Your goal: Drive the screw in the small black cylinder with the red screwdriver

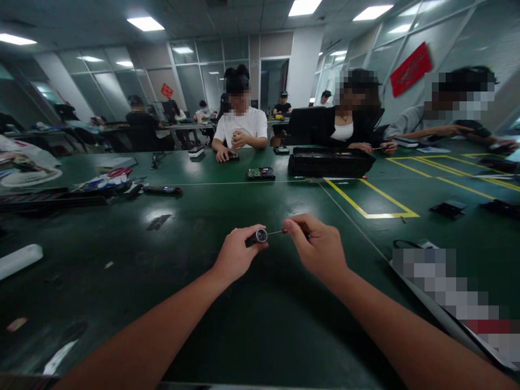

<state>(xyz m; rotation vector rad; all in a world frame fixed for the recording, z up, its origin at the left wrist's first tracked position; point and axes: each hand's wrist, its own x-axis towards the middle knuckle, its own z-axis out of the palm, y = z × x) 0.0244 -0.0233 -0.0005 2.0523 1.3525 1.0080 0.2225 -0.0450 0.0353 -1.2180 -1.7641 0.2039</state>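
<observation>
My left hand (234,253) is closed around a small dark cylinder (261,235), whose round, silver-rimmed end faces me. Fingers and thumb grip it from both sides, so most of its body is hidden. In the pinched fingers of my right hand (323,246) is a thin screwdriver (278,232) with a red part near the fingertips. Its narrow metal shaft points left at the cylinder's rim; whether the tip touches is too small to tell. Both hands are held over the middle of the green table (227,336).
Across the table a person (240,124) in white handles small parts. A green circuit board (260,173) and a long black box (331,162) lie ahead. Red-handled scissors (119,172) and a dark pen-like tool (162,190) are at left. Yellow tape (390,215) marks the right side.
</observation>
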